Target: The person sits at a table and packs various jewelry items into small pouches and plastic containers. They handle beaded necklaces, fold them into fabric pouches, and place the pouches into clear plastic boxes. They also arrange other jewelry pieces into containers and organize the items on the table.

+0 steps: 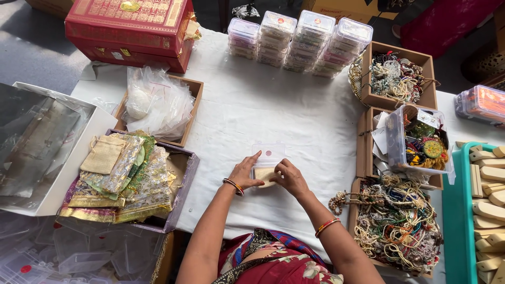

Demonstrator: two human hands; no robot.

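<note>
A small clear plastic box (pixel 268 158) lies open on the white tablecloth (pixel 294 115), its lid flipped away from me. A pale beige piece (pixel 265 175) sits in its base. My left hand (pixel 245 172) rests on the box's left side, index finger stretched along the lid's edge. My right hand (pixel 290 177) touches the box's right side with fingers curled over the beige piece. Both wrists wear bangles.
Stacks of filled clear boxes (pixel 300 39) stand at the back. Cardboard trays of beaded jewellery (pixel 398 221) line the right, beside a teal crate of wooden pieces (pixel 486 200). On the left are fabric pouches (pixel 123 176), plastic bags (pixel 158 102) and a red box (pixel 131 29).
</note>
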